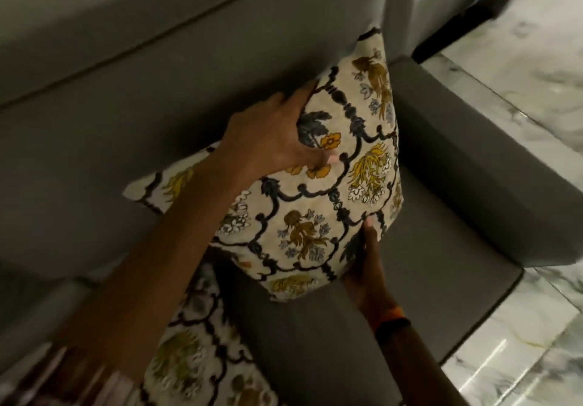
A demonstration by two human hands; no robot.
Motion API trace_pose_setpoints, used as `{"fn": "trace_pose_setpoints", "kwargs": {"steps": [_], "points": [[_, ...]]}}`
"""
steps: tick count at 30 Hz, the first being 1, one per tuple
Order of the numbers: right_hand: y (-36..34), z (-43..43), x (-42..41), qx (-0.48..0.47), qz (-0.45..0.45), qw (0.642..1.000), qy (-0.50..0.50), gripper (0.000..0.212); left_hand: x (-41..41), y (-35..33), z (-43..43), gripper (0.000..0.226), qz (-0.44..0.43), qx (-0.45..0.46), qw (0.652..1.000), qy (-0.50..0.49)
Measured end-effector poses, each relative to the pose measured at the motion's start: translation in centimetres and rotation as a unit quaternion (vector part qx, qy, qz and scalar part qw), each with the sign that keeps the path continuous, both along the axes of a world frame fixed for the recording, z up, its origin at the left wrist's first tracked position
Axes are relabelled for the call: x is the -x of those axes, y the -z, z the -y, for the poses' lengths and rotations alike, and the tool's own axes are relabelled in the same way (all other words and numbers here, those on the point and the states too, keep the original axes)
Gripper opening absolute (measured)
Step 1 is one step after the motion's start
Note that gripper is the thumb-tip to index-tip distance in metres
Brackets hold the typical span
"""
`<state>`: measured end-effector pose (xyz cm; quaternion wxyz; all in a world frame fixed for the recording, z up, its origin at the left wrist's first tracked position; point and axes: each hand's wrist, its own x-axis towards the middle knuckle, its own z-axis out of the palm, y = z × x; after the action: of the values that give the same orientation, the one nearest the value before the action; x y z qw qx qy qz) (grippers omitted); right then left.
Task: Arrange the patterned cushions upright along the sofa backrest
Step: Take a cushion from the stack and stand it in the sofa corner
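A cream cushion (318, 203) with black scrolls and yellow flowers stands tilted in the corner of the grey sofa, one corner up against the backrest (157, 96) and armrest (467, 159). My left hand (277, 134) grips its upper left edge, thumb on the front face. My right hand (366, 266) holds its lower right edge from below. A second cushion of the same pattern (195, 348) lies lower on the seat, partly under my left forearm.
The grey sofa seat (410, 295) runs to its front edge at the right. Beyond it is a glossy marble floor (536, 342). A dark furniture leg (457, 30) stands at the upper right. Striped fabric (63, 380) shows at the bottom left.
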<state>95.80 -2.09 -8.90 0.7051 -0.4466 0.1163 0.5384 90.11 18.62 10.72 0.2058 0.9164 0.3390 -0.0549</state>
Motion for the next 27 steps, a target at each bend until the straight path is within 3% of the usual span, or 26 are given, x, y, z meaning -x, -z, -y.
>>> {"fn": "trace_pose_setpoints", "kwargs": {"steps": [5,9,15,20,24,27], "points": [[2.1,-3.2,-9.0,0.000,-0.002,0.999,0.038,0.044,-9.7,2.0,-1.3,0.116,-0.005,-0.060,0.998,0.024],[3.4,-5.8,-13.0,-0.006,-0.001,1.000,0.017,0.047,-13.9,3.1,-2.9,0.116,0.008,-0.099,0.995,0.024],[6.1,-7.5,-14.3,0.021,-0.031,0.999,0.021,0.057,-14.9,7.4,-2.5,0.112,-0.021,-0.160,0.986,0.033],[8.0,-7.9,-14.3,-0.023,-0.053,0.997,0.056,0.062,-15.5,7.1,-3.3,0.110,0.034,-0.149,0.988,0.036],[10.0,-9.4,-14.5,-0.005,-0.017,0.999,0.048,0.065,-15.9,7.7,-3.0,0.107,0.039,-0.176,0.983,0.046],[10.7,-10.2,-14.6,0.011,-0.007,0.998,0.059,0.071,-16.1,7.1,-2.8,0.105,0.091,-0.181,0.978,0.047]]}}
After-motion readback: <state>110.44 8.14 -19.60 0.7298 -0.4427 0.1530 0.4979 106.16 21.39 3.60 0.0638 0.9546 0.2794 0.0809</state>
